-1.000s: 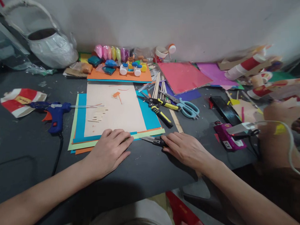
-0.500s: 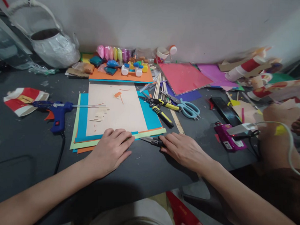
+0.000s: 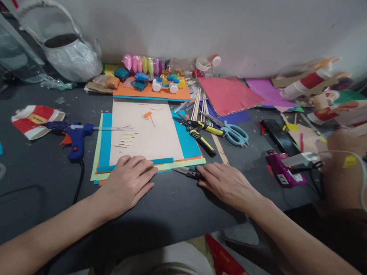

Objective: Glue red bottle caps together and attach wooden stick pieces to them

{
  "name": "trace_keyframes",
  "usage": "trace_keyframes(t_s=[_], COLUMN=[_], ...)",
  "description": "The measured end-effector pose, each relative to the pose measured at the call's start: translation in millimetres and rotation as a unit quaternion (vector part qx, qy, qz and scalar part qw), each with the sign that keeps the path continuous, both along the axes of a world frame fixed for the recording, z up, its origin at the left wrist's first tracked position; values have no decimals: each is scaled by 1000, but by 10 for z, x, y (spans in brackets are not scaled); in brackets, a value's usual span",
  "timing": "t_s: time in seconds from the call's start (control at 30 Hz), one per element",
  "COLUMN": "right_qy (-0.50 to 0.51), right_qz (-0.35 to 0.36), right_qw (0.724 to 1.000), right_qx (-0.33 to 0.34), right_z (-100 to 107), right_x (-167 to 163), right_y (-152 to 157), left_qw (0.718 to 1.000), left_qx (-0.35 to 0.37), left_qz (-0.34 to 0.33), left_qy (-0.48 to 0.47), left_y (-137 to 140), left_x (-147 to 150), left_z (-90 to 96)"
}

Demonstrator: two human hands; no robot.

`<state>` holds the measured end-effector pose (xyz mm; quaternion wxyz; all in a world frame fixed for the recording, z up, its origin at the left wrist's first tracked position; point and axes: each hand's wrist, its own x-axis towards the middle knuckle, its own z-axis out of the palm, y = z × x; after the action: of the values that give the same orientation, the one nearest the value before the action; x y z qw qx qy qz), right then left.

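My left hand (image 3: pixel 126 183) lies palm down with its fingers stretched over the front edge of a stack of coloured paper sheets (image 3: pixel 186 131). Beside its fingertips, a narrow blue paper strip (image 3: pixel 162 160) runs along that edge. My right hand (image 3: pixel 225 184) rests on the table, fingers curled over the black handle of a pair of scissors (image 3: pixel 187 172); the rest of the handle is hidden. Those blades point left towards the stack. On the top cream sheet (image 3: pixel 147 142) lie several short cut sticks (image 3: pixel 127 137) and an orange paper scrap (image 3: pixel 147 114).
Left of the stack lies a blue glue gun (image 3: pixel 76 137) with its cord. Yellow-black pliers (image 3: pixel 201 139) and blue-handled scissors (image 3: pixel 236 133) lie to the right. Beyond are a phone (image 3: pixel 278 136), a purple power adapter (image 3: pixel 284 172) and another person's arm (image 3: pixel 341 176).
My left hand has slid slightly left along the paper edge, uncovering more of the blue strip. My right hand stays on the scissors. The whole view has shifted a little.
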<state>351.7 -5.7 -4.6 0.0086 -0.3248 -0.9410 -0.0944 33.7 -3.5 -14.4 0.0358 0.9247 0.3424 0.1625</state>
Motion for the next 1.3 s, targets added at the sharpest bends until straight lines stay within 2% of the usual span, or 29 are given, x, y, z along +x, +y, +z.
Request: trace_keyframes(t_s=[0.5, 1.07, 1.3], right_qy=[-9, -18, -20], right_qz=[8, 2, -10], right_qw=[1000, 1000, 1000], right_qx=[-7, -22, -6], right_z=[25, 22, 37], right_x=[-108, -240, -305], right_y=[5, -62, -66], left_qw=[1000, 1000, 999], left_qx=[-24, -19, -34], left_qz=[-9, -2, -1], left_qy=[-8, 13, 7], left_y=[-5, -17, -37], left_x=[-61, -73, -158], left_z=[-49, -84, -24])
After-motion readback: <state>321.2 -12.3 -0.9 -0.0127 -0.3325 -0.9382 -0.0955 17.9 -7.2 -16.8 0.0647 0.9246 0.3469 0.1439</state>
